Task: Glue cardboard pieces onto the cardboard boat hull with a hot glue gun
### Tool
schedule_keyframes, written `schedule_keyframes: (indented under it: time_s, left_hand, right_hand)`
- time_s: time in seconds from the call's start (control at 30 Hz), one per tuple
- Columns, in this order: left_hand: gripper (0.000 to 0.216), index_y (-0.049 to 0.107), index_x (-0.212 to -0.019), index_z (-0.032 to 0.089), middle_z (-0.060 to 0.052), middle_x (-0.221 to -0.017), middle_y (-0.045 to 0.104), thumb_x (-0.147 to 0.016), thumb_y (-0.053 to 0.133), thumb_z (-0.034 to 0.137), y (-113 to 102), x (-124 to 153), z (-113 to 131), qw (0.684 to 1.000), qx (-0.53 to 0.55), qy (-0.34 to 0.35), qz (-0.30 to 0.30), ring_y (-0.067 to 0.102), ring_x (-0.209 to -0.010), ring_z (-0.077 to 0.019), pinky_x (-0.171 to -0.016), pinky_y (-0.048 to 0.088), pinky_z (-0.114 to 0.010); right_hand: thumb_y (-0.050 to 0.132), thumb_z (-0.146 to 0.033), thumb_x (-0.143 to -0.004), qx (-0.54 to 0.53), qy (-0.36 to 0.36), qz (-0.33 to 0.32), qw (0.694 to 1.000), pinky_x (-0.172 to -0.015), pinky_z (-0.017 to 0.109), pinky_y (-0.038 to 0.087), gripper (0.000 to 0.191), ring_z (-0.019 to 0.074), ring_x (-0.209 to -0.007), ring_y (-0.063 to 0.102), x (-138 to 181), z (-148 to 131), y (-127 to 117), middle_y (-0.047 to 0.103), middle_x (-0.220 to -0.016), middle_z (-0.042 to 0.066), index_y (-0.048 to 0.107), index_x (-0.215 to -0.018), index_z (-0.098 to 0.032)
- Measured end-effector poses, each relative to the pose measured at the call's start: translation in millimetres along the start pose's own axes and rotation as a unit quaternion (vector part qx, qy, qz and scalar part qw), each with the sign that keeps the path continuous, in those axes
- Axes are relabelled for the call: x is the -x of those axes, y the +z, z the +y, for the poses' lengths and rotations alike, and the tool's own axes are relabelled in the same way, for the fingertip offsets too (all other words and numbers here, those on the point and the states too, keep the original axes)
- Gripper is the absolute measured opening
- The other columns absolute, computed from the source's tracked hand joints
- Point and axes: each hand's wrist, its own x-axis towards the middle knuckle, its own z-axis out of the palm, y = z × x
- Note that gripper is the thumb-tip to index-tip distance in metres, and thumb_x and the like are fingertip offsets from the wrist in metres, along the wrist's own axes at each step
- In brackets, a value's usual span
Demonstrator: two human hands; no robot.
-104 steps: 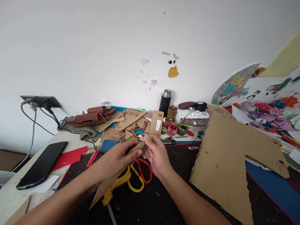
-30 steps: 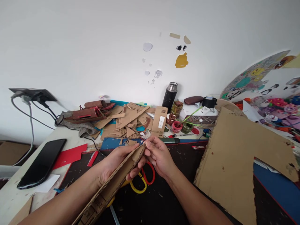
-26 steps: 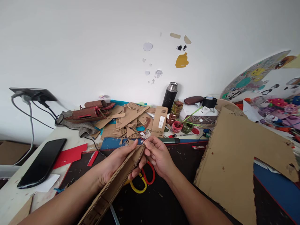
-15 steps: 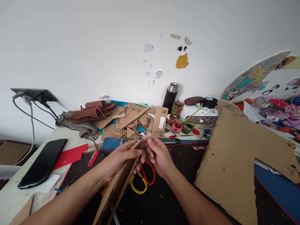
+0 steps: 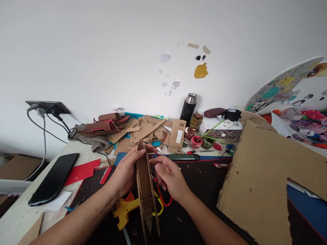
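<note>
Dark mat (image 5: 199, 177), left fingers (image 5: 138, 154) gripping cardboard trough (image 5: 144, 180), right fingers (image 5: 163, 161) curled

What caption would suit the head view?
Left hand holds a cardboard trough over the mat, the right hand close beside it; scraps lie heaped behind, near a flask.
</note>
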Motion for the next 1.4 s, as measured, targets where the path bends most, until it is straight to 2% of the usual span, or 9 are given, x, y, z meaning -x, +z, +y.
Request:
schedule_keyframes:
  time_s: [0.1, 0.23, 0.47, 0.57, 0.67, 0.83, 1.17, 1.23, 1.4]
  left_hand:
    - [0.034, 0.083, -0.102, 0.021, -0.009, -0.116, 0.082, -0.077, 0.086, 0.045, -0.5, 1.3, 0.8, 1.000, -0.019, 0.007, 0.000, 0.072, -0.111, -0.0314, -0.088, 0.056, -0.033]
    - [0.028, 0.082, -0.102, 0.021, -0.008, -0.118, 0.082, -0.082, 0.082, 0.042, -0.9, 2.8, 2.3, 0.999, -0.045, 0.018, -0.009, 0.071, -0.111, -0.0300, -0.090, 0.054, -0.032]
    - [0.021, 0.081, -0.103, 0.022, -0.006, -0.119, 0.081, -0.089, 0.079, 0.037, -2.7, 2.9, -2.2, 0.997, -0.069, 0.036, -0.024, 0.069, -0.110, -0.0265, -0.093, 0.052, -0.029]
    - [0.020, 0.080, -0.104, 0.023, -0.006, -0.117, 0.081, -0.090, 0.078, 0.038, -2.3, 3.4, -3.2, 0.997, -0.058, 0.027, -0.037, 0.070, -0.108, -0.0268, -0.091, 0.053, -0.030]
    - [0.024, 0.079, -0.107, 0.022, -0.006, -0.115, 0.081, -0.089, 0.079, 0.038, -1.6, 3.9, -3.5, 0.998, -0.040, 0.017, -0.041, 0.072, -0.108, -0.0280, -0.089, 0.054, -0.031]
    - [0.031, 0.079, -0.112, 0.021, -0.008, -0.110, 0.083, -0.086, 0.082, 0.037, -1.8, 3.6, -4.2, 0.999, -0.018, -0.001, -0.034, 0.073, -0.111, -0.0301, -0.089, 0.056, -0.033]
    - [0.038, 0.077, -0.116, 0.020, -0.008, -0.105, 0.084, -0.084, 0.085, 0.037, -1.3, 5.0, -2.3, 0.999, -0.004, -0.027, -0.044, 0.077, -0.097, -0.0287, -0.075, 0.057, -0.030]
    - [0.042, 0.077, -0.117, 0.020, -0.009, -0.105, 0.084, -0.083, 0.087, 0.043, -2.9, 2.3, -0.3, 0.997, 0.015, -0.045, -0.061, 0.078, -0.094, -0.0294, -0.074, 0.059, -0.032]
    - [0.052, 0.079, -0.119, 0.019, -0.013, -0.111, 0.083, -0.087, 0.083, 0.059, -9.5, -5.3, 6.0, 0.983, 0.050, -0.082, -0.158, 0.079, -0.098, -0.0331, -0.081, 0.064, -0.040]
  right_hand:
    - [0.076, -0.069, -0.093, 0.042, -0.013, -0.008, 0.999, -0.050, 0.024, 0.032, 0.052, 0.0110, -0.053, 0.040, 1.4, 4.2, 2.5, 0.050, -0.063, -0.008, 0.069, -0.110, -0.020]
    - [0.076, -0.059, -0.097, 0.096, -0.033, -0.022, 0.995, -0.065, 0.028, 0.043, 0.040, 0.0155, -0.069, 0.052, 2.1, 14.2, 4.9, 0.060, -0.078, -0.002, 0.073, -0.110, -0.021]
    - [0.077, -0.058, -0.095, 0.067, -0.005, -0.036, 0.997, -0.072, 0.030, 0.046, 0.040, 0.0180, -0.076, 0.059, 2.0, 14.0, 7.1, 0.066, -0.086, 0.001, 0.072, -0.107, -0.020]
    - [0.076, -0.055, -0.097, 0.063, -0.008, -0.033, 0.997, -0.070, 0.028, 0.044, 0.037, 0.0161, -0.074, 0.058, 2.0, 10.0, 8.1, 0.065, -0.086, 0.000, 0.072, -0.104, -0.020]
    - [0.074, -0.055, -0.098, 0.056, -0.012, -0.030, 0.998, -0.064, 0.027, 0.042, 0.035, 0.0146, -0.067, 0.052, 2.7, 9.6, 8.1, 0.058, -0.077, -0.003, 0.073, -0.104, -0.021]
    - [0.072, -0.060, -0.099, 0.054, 0.001, -0.031, 0.998, -0.054, 0.027, 0.035, 0.040, 0.0129, -0.056, 0.041, 3.6, 11.9, 7.0, 0.050, -0.068, -0.006, 0.073, -0.108, -0.021]
    - [0.074, -0.056, -0.098, 0.049, -0.004, -0.020, 0.999, -0.053, 0.026, 0.036, 0.034, 0.0129, -0.054, 0.042, 1.9, 11.4, 7.2, 0.050, -0.065, -0.006, 0.074, -0.102, -0.022]
    - [0.073, -0.056, -0.098, 0.051, -0.005, -0.020, 0.998, -0.051, 0.026, 0.035, 0.034, 0.0128, -0.054, 0.043, 2.2, 10.9, 6.9, 0.051, -0.064, -0.006, 0.074, -0.101, -0.022]
    - [0.072, -0.060, -0.098, 0.042, 0.009, -0.013, 0.999, -0.045, 0.024, 0.031, 0.040, 0.0104, -0.047, 0.039, 2.2, 6.6, 5.7, 0.049, -0.060, -0.007, 0.074, -0.103, -0.021]
